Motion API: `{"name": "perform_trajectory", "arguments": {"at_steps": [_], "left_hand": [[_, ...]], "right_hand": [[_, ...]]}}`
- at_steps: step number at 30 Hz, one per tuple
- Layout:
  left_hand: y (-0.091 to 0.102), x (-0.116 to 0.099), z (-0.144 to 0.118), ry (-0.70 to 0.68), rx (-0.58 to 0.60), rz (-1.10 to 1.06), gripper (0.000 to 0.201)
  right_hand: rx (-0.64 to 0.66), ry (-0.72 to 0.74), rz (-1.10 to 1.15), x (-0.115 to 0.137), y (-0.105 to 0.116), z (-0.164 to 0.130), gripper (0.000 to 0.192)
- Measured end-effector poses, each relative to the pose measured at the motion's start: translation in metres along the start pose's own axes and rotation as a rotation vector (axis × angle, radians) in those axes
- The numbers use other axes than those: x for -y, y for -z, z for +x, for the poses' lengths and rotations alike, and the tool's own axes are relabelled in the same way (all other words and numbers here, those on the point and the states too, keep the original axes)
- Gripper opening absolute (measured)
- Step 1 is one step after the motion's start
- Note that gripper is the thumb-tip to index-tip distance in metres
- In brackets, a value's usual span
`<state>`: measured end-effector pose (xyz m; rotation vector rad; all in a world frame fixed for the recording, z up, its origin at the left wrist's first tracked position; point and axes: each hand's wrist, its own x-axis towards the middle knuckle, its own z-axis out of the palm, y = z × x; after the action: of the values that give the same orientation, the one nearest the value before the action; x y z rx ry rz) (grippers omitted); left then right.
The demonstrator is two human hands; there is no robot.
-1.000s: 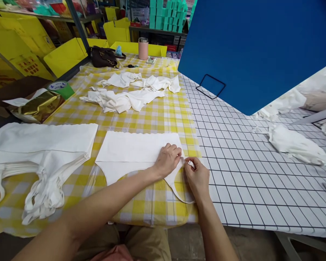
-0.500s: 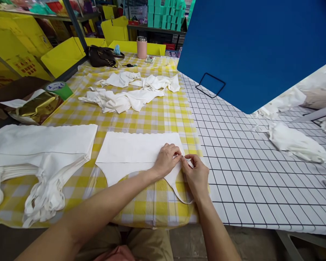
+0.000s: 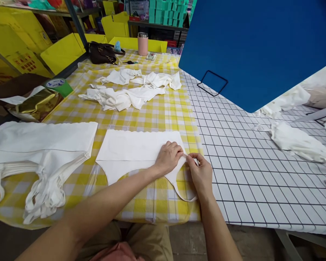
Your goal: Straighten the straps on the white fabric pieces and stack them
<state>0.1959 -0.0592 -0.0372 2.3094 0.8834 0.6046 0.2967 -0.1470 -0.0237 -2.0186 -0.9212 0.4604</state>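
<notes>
A white strappy top (image 3: pixel 133 148), like a camisole, lies flat with its scalloped edge away from me and its straps toward me. My left hand (image 3: pixel 169 157) rests on its right part, fingers closed on the side edge. Just right of it, my right hand (image 3: pixel 201 173) is closed in a pinch at that same edge. Something small and pale shows between its fingers, too small to name. A thin strap (image 3: pixel 180 194) curves below the hands. To the left is a neat stack of similar white tops (image 3: pixel 43 137), their straps bunched at the front.
Crumpled white garments (image 3: pixel 125 96) lie farther back on the yellow checked cloth (image 3: pixel 141 203). A blue board (image 3: pixel 250 54) overhangs the white grid cloth (image 3: pixel 239 174) at right. At the back stand a pink flask (image 3: pixel 142 44) and a dark handbag (image 3: pixel 101 52). An open box (image 3: pixel 38 105) sits left.
My right hand has moved slightly right, leaving a small gap between the two hands' fingertips. My left hand stays on the top. The whole view has shifted a little.
</notes>
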Motion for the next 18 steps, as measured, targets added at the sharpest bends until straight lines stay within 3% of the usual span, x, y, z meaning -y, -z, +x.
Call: {"name": "perform_trajectory", "arguments": {"at_steps": [11, 18], "left_hand": [[-0.0003, -0.0021, 0.001, 0.016, 0.072, 0.15, 0.019], [0.0009, -0.001, 0.0006, 0.02, 0.053, 0.026, 0.014]], "right_hand": [[0.039, -0.044, 0.051, -0.0029, 0.0009, 0.0039, 0.028], [-0.011, 0.047, 0.013, -0.0033, -0.0016, 0.0017, 0.023]]}}
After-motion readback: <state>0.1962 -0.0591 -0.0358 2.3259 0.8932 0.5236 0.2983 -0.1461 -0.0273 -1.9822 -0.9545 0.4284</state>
